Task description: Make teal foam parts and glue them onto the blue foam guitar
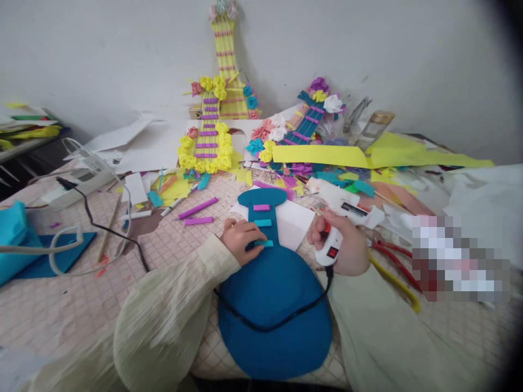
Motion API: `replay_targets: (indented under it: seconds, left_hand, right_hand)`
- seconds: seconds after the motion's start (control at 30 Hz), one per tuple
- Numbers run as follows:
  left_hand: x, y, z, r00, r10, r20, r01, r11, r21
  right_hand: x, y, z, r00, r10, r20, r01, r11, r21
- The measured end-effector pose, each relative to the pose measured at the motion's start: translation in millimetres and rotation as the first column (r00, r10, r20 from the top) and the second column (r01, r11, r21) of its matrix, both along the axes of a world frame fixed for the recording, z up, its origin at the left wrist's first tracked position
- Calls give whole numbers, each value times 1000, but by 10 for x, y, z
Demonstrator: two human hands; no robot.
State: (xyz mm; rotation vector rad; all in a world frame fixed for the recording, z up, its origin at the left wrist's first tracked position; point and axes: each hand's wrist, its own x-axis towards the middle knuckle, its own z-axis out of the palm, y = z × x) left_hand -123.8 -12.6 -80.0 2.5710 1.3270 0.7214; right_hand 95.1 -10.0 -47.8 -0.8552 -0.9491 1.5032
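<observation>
A blue guitar-shaped cutout (275, 310) lies flat on the table, its narrow neck pointing away from me. Across the neck are a purple strip (261, 208) and a turquoise strip (262, 223). Just below them my left hand (243, 239) has its fingers closed at the left end of another turquoise strip (268, 243), touching the neck. To the right of the neck, my right hand (347, 239) grips a white glue gun (329, 253) with an orange trigger and a red switch. Its black cord (269, 328) loops over the cutout's wide body.
Decorated paper guitars, a yellow one (210, 130) and a blue one (308, 122), stand at the back wall. Purple strips (199, 220) lie left of the neck. Red-handled pliers (398, 258) sit at the right. A white power strip (81, 188) and cables are at the left.
</observation>
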Motion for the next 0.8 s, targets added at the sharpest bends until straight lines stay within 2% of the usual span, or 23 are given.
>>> replay_targets:
  seconds: [0.37, 0.57, 0.8]
  left_hand:
    - [9, -4, -48, 999, -10, 41, 9, 1000, 24]
    - [11, -3, -50, 999, 0, 35, -1, 999, 33]
    - [43, -46, -43, 998, 46, 43, -47, 999, 14]
  right_hand:
    - [-8, 3, -15, 1000, -4, 30, 3, 999, 37]
    - [2, -2, -14, 1000, 3, 15, -3, 1000, 11]
    - [-7, -7, -6, 1000, -9, 21, 9, 1000, 7]
